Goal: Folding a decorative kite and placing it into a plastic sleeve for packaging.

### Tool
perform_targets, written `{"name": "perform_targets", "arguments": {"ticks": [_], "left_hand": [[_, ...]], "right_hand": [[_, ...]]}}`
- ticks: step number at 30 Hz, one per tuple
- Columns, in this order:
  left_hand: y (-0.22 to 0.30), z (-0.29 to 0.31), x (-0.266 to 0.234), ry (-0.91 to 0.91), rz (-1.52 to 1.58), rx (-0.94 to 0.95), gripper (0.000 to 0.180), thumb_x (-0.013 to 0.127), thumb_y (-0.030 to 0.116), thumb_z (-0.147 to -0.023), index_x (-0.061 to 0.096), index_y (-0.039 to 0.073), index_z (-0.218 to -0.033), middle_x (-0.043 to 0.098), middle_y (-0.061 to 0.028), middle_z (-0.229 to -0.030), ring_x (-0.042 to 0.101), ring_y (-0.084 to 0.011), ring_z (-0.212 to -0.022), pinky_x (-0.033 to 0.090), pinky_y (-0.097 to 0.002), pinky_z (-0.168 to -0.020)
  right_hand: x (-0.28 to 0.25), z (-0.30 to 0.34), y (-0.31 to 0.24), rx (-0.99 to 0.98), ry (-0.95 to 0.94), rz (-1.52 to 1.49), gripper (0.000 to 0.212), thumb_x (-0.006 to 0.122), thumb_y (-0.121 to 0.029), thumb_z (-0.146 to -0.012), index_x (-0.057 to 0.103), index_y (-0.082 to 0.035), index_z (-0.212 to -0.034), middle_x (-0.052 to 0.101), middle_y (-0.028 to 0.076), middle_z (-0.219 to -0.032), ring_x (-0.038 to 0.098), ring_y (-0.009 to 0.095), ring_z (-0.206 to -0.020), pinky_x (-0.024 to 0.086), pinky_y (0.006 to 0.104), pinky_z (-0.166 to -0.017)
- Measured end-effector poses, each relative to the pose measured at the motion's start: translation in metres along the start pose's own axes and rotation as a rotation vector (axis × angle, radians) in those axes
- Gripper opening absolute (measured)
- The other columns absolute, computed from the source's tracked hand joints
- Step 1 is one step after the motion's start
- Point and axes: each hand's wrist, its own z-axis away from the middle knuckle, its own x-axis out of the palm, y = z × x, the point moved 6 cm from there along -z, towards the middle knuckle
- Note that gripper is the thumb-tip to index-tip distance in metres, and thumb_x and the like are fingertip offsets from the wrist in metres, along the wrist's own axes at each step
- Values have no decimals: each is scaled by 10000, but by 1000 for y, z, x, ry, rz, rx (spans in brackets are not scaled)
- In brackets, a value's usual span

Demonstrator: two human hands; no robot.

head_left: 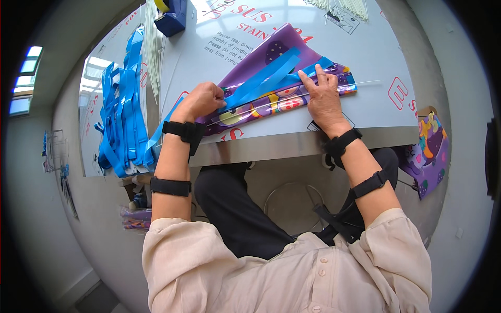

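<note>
Purple bag (271, 99): right fingers (318, 78) flat on it, left hand (202, 100) pinching edge.

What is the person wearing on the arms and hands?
Both hands, left hand and right hand, are bare, without gloves. Each arm has two black straps, one at the wrist and one on the forearm. Cream sleeves are pushed up near the elbows.

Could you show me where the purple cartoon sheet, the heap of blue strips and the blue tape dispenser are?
purple cartoon sheet (271, 107): head view, its patterned lower band.
heap of blue strips (122, 120): head view, middle of the heap.
blue tape dispenser (173, 18): head view, its body.
</note>
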Motion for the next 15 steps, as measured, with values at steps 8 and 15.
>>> {"name": "perform_targets", "arguments": {"ticks": [8,15], "left_hand": [[3,-1,6,123,-67,83,143,698,62,-700,641,-50,-769,574,-224,-659,565,-364,-602,451,-414,-595],[4,4,7,158,-34,6,120,705,53,-691,656,-31,-762,615,-244,-747,592,-417,-702,472,-458,-656]], "right_hand": [[-17,-26,13,67,-12,-194,322,583,-33,-764,676,-87,-1068,546,243,-1169,532,382,-1047,464,402,-902],[-3,-69,11,129,-105,-461,247,678,-129,-762,661,-73,-1002,578,149,-1088,552,330,-1047,467,394,-908]]}}
